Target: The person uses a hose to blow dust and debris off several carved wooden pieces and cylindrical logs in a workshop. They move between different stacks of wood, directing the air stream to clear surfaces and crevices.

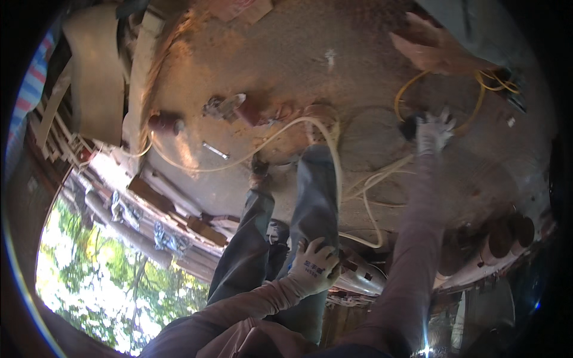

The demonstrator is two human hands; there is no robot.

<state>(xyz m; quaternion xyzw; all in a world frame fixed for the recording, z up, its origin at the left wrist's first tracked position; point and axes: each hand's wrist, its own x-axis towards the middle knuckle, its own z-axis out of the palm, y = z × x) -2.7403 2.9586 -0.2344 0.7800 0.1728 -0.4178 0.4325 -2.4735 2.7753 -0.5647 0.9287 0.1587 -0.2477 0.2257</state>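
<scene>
My left hand (pixel 314 267), in a white glove with dark print, lies on my grey trouser leg (pixel 316 191) with its fingers apart. It seems to hold nothing. Farther out, my right hand (pixel 436 130), also in a whitish glove, reaches low over the brown, stained floor (pixel 370 77) with fingers spread. A small black object (pixel 409 127) sits against its thumb side; what it is I cannot make out. Beside that hand runs a thin yellow cord (pixel 399 98). A pale hose (pixel 239 160) curves across the floor past my feet.
Left of centre lie a dark red cylinder (pixel 165 124), a small metal bar (pixel 215 150) and a reddish-brown lump (pixel 250 112). Boards (pixel 95 71) lean at the left. Brown sheet material (pixel 441 51) lies far right, and rusty-ended pipes (pixel 498 244) stand near right.
</scene>
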